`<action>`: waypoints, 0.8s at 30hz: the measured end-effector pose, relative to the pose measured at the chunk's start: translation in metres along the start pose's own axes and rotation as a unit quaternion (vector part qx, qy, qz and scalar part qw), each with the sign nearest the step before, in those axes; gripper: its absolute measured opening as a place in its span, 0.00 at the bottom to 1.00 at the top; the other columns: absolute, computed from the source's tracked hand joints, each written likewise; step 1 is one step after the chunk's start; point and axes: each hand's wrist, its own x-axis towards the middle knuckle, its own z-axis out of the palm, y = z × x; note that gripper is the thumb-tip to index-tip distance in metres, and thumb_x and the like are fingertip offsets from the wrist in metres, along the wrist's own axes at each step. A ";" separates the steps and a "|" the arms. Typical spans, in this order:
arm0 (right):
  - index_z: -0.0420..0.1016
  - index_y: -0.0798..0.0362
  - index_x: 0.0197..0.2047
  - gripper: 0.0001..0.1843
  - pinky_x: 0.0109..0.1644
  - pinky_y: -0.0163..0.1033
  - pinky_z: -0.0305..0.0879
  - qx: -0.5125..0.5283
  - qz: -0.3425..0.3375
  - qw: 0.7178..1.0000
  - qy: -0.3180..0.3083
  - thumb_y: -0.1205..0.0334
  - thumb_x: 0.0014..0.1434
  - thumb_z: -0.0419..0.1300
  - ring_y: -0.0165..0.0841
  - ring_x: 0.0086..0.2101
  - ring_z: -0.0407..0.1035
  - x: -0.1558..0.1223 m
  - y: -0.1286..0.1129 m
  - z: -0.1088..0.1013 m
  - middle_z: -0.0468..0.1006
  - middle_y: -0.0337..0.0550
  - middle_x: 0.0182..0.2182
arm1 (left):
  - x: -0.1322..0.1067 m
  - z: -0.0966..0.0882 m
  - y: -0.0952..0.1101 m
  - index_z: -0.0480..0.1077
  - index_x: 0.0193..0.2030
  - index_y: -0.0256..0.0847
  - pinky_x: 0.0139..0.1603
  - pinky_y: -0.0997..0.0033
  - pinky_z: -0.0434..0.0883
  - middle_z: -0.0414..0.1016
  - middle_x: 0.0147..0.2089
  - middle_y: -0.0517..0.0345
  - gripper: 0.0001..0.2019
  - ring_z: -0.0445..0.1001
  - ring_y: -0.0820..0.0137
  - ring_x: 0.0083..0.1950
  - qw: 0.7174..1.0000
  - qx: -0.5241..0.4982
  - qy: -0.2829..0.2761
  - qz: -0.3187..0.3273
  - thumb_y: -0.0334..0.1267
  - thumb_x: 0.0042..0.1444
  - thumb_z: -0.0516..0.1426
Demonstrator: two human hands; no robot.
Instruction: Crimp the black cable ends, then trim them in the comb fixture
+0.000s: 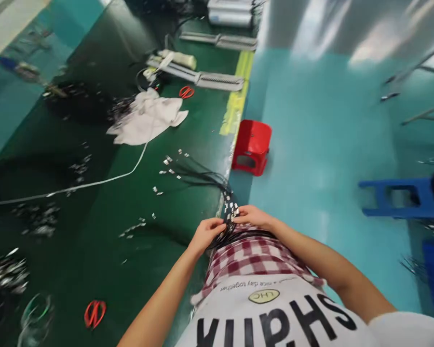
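Note:
A bundle of thin black cables [217,180] with small white connectors runs over the table's edge and onto my lap. My left hand [208,233] is closed with its fingertips pinching the cables from the left. Opposite it, my right hand [253,217] has its thumb and fingers closed on the same bundle, just below a cluster of white tags or connectors [230,205]. The far cable ends fan out on the green tabletop [188,207]. Exactly which strands each hand grips is too small to make out.
On the table lie red-handled scissors [94,313], another red pair [186,92], a white cloth [148,118], a white cord [104,181] and metal rail fixtures [219,81]. A red stool [252,147] stands beside the table; a blue stool [401,197] is farther right.

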 end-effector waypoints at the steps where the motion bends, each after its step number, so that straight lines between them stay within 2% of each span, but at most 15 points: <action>1: 0.75 0.57 0.47 0.20 0.47 0.42 0.71 0.014 0.008 1.000 -0.003 0.51 0.58 0.67 0.34 0.38 0.75 0.018 0.009 0.003 0.81 0.43 0.40 | 0.007 -0.016 -0.015 0.78 0.34 0.35 0.31 0.72 0.66 0.77 0.29 0.54 0.20 0.72 0.69 0.29 1.000 -0.022 -0.001 -0.011 0.51 0.42 0.68; 4: 0.77 0.55 0.46 0.23 0.47 0.41 0.71 0.042 0.023 0.999 0.006 0.49 0.52 0.70 0.35 0.38 0.75 0.041 0.028 0.011 0.82 0.43 0.38 | 0.014 -0.043 -0.048 0.78 0.36 0.34 0.30 0.74 0.64 0.78 0.31 0.53 0.19 0.70 0.73 0.28 0.996 -0.081 -0.019 -0.027 0.50 0.46 0.66; 10: 0.79 0.54 0.46 0.22 0.53 0.46 0.70 0.066 0.032 0.997 0.028 0.53 0.50 0.71 0.37 0.41 0.76 0.055 0.042 0.032 0.83 0.44 0.40 | 0.014 -0.061 -0.075 0.75 0.35 0.36 0.33 0.74 0.67 0.79 0.32 0.54 0.16 0.73 0.72 0.29 0.985 -0.166 -0.041 -0.032 0.48 0.47 0.67; 16: 0.79 0.56 0.47 0.22 0.56 0.49 0.69 0.078 0.034 0.996 0.009 0.56 0.51 0.72 0.38 0.42 0.77 0.066 0.039 0.040 0.83 0.46 0.41 | 0.015 -0.073 -0.082 0.76 0.36 0.35 0.32 0.74 0.68 0.80 0.32 0.52 0.17 0.75 0.71 0.29 0.977 -0.201 -0.053 -0.036 0.48 0.50 0.66; 24: 0.78 0.55 0.49 0.25 0.57 0.49 0.69 0.100 0.041 0.994 0.008 0.57 0.49 0.73 0.39 0.43 0.78 0.063 0.040 0.035 0.83 0.47 0.42 | 0.019 -0.069 -0.076 0.72 0.35 0.36 0.35 0.74 0.69 0.79 0.34 0.55 0.16 0.75 0.72 0.31 0.978 -0.198 -0.053 -0.032 0.47 0.49 0.66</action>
